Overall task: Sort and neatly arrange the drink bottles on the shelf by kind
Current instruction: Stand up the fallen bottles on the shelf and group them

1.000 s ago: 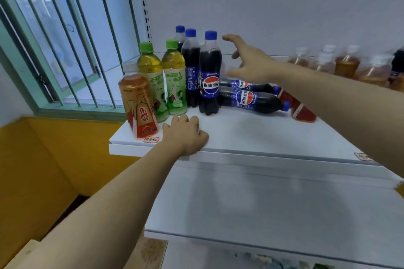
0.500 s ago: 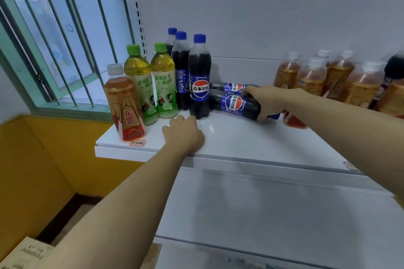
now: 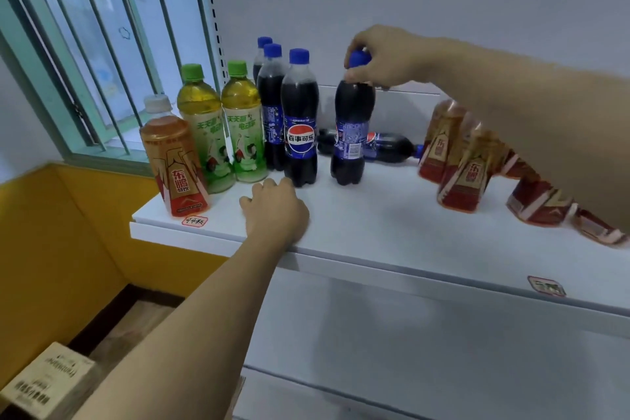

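Note:
On the white shelf (image 3: 392,222) my right hand (image 3: 381,56) grips the blue cap of a cola bottle (image 3: 351,133), which stands upright just right of three upright cola bottles (image 3: 299,119). One more cola bottle (image 3: 388,147) lies on its side behind it. Two green-capped tea bottles (image 3: 221,123) stand left of the colas, and a single orange drink bottle (image 3: 174,160) stands at the shelf's front left corner. Several orange drink bottles (image 3: 467,167) stand at the right, partly hidden by my right arm. My left hand (image 3: 276,211) rests closed on the shelf's front edge.
A barred window (image 3: 102,44) lies to the left, with a yellow wall (image 3: 68,232) below it. A cardboard box (image 3: 47,382) sits on the floor at the lower left. Small labels (image 3: 194,221) are stuck on the shelf's front edge. A lower shelf (image 3: 426,344) runs below.
My right hand took hold of a lying cola bottle and stood it upright beside the other colas, now gripping its cap. My left hand has stayed on the shelf edge.

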Available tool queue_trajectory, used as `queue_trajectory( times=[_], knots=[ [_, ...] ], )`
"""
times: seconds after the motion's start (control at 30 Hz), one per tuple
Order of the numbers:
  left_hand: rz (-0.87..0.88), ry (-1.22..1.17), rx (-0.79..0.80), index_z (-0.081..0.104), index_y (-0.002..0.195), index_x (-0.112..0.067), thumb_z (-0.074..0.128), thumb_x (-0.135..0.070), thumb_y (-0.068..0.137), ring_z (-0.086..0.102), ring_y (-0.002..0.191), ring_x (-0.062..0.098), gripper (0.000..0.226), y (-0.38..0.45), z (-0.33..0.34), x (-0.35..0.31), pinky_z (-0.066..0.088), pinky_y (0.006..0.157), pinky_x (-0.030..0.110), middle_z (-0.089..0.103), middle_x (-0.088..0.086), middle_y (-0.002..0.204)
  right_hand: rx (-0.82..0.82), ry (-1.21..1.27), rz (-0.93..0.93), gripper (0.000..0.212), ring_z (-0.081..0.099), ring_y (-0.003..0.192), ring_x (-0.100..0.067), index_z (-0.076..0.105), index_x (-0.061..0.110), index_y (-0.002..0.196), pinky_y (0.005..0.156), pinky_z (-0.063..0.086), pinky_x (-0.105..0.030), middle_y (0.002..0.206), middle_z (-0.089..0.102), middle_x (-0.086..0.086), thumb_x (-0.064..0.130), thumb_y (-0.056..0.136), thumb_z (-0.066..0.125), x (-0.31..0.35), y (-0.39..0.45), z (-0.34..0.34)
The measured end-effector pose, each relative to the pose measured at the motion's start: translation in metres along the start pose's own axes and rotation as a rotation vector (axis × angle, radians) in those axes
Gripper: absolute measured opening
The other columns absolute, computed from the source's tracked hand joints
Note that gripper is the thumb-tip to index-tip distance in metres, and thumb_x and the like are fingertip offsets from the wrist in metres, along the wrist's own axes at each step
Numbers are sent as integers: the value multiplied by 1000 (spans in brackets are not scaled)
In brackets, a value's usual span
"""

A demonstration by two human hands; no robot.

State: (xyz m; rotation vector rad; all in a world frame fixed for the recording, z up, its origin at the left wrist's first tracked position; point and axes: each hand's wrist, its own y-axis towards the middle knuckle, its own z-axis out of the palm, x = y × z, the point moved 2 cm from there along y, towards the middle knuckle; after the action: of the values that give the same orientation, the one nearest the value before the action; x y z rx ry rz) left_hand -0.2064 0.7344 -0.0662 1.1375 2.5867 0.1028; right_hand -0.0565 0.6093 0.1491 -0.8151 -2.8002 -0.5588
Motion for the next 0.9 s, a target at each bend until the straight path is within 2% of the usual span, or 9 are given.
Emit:
queue_trajectory(
  times=[0.13, 0.2, 0.3, 0.4, 0.5, 0.63, 0.73, 0.8, 0.9],
  knots=[
    [181, -87, -47, 55, 97, -23, 47, -33, 95, 54, 94, 28, 13, -4, -2, -3, 36, 80, 43, 63, 3, 99, -54, 46, 55, 28, 61, 81, -26, 63, 9, 122, 53, 51, -26, 120, 61, -15, 22, 97, 64, 0, 24, 14],
    [193, -110, -44, 55, 94, -24, 49, -35, 93, 55, 92, 27, 13, -4, -2, -3, 37, 79, 41, 62, 1, 94, -65, 84, 79, 29, 65, 84, -29, 61, 8, 125, 55, 54, -27, 124, 59, -15, 22, 99, 62, -3, 30, 17],
    [184, -111, -66, 55, 94, -24, 50, -36, 94, 55, 92, 26, 14, -3, -1, -2, 37, 80, 41, 61, 0, 94, -66, 219, 105, 32, 71, 77, -27, 56, 8, 125, 59, 60, -28, 119, 58, -13, 25, 100, 65, -9, 34, 22],
    [181, -106, -82, 55, 94, -23, 50, -36, 94, 54, 91, 26, 14, -4, 1, -2, 37, 81, 40, 61, 0, 93, -117, 317, 114, 35, 69, 65, -19, 57, 10, 122, 49, 57, -21, 108, 60, -10, 28, 96, 70, -10, 34, 27],
    [170, -106, -80, 55, 93, -23, 50, -36, 95, 53, 88, 25, 14, -4, -1, -2, 37, 80, 40, 61, 0, 92, -138, 370, 127, 37, 66, 64, -16, 57, 11, 121, 46, 53, -19, 99, 61, -8, 32, 94, 72, -10, 32, 28],
    [154, -93, -66, 55, 92, -23, 49, -37, 95, 53, 88, 25, 14, -3, -2, -2, 40, 79, 40, 62, 1, 93, -76, 479, 169, 32, 64, 69, -17, 54, 12, 114, 61, 60, -31, 91, 62, -6, 40, 100, 60, -17, 25, 24],
    [97, -67, -10, 51, 94, -21, 46, -38, 97, 52, 97, 27, 18, -1, -2, -6, 40, 88, 44, 59, 4, 101, -215, 375, 261, 25, 64, 85, -23, 50, 13, 119, 70, 53, -36, 103, 61, -7, 32, 103, 47, -33, 19, 25],
    [43, -33, 23, 47, 99, -19, 42, -35, 99, 51, 110, 32, 17, 0, -1, -13, 38, 96, 49, 57, 8, 112, -294, 273, 288, 31, 57, 97, -25, 48, 12, 129, 80, 50, -38, 114, 56, -7, 18, 99, 50, -46, 14, 34],
    [11, -68, -26, 49, 101, -17, 44, -30, 98, 53, 110, 33, 14, -1, 1, -17, 38, 96, 50, 60, 9, 112, -139, -23, 314, 48, 57, 106, -33, 44, 10, 136, 87, 52, -45, 122, 53, -13, 15, 92, 62, -62, 4, 65]
  ],
)
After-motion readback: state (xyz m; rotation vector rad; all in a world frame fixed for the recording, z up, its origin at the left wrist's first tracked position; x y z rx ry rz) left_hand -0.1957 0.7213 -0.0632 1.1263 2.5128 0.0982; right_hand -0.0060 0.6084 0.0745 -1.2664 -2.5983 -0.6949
